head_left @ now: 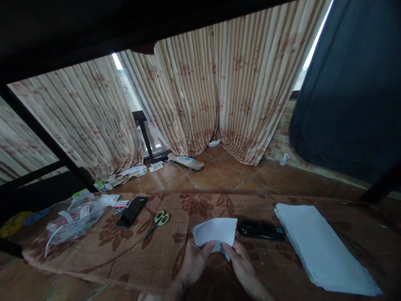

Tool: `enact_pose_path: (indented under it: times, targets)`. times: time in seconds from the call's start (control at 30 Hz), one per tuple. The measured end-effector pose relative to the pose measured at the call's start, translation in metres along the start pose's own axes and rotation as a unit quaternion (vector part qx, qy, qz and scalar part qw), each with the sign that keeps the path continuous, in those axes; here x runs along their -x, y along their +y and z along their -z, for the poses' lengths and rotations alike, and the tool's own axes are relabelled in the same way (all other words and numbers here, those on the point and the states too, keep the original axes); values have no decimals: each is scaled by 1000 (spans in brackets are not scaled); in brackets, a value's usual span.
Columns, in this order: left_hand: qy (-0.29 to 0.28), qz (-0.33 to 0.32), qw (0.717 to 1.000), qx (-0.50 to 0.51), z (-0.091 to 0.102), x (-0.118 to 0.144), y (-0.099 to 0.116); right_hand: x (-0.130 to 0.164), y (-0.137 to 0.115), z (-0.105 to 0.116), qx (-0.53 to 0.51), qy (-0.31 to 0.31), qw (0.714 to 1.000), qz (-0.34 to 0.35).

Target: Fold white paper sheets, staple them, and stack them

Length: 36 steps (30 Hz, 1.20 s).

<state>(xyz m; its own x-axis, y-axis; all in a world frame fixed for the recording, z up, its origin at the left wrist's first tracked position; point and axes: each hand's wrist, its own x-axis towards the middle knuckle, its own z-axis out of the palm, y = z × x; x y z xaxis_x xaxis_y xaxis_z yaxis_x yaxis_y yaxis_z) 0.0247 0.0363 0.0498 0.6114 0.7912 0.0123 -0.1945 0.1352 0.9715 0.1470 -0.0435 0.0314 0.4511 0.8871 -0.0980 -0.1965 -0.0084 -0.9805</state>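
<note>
Between my two hands is a small stack of white paper (215, 229), slightly bowed, its sheets not quite lined up at the lower right. My left hand (199, 256) grips its left side, thumb on top and fingers beneath. My right hand (237, 253) pinches the right side the same way. Just right of the paper lies a glossy black stapler-like object (260, 230); its exact kind is unclear. Farther right rests a thick pile of larger white sheets (326, 246). Scissors (159, 220) with pale green handles lie to the left, blades pointing toward me.
A dark phone (133, 211) and a clear plastic bag (77, 221) with a white cable lie on the brown flowered cloth (125, 259) at left. Beyond its far edge, a skateboard (186, 161) and a spray bottle (284, 159) are on the tiled floor. Dark frame bars cross overhead.
</note>
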Motion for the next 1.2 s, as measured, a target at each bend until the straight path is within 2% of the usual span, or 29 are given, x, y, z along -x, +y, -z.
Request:
enact_pose_path:
  times: [0.13, 0.27, 0.43, 0.53, 0.67, 0.8, 0.97, 1.07, 1.2]
  targets:
    - [-7, -9, 1000, 4, -5, 1, 2, 2, -2, 2, 24, 25, 999, 2]
    - [20, 9, 1000, 2, -8, 0, -3, 3, 3, 5, 50, 31, 998, -9]
    - [66, 45, 997, -25, -8, -6, -13, 3, 16, 9, 47, 14, 999, -6]
    - [71, 80, 992, -61, -7, -9, -10, 6, 16, 13, 26, -5, 999, -36]
    - [44, 131, 984, -111, -4, -7, -3, 17, 20, 19, -44, -49, 992, -106]
    - [-2, 166, 982, -93, -3, -2, -2, 28, 26, 23, -106, -43, 983, -146]
    - [-1, 185, 980, -70, -3, -1, -14, 33, 22, 28, -110, -49, 979, -167]
    - [5, 180, 980, -83, -4, -2, -23, 32, 17, 30, -76, -17, 982, -172]
    - [6, 189, 975, -114, -7, -4, -33, 22, 12, 34, -5, 72, 985, -155]
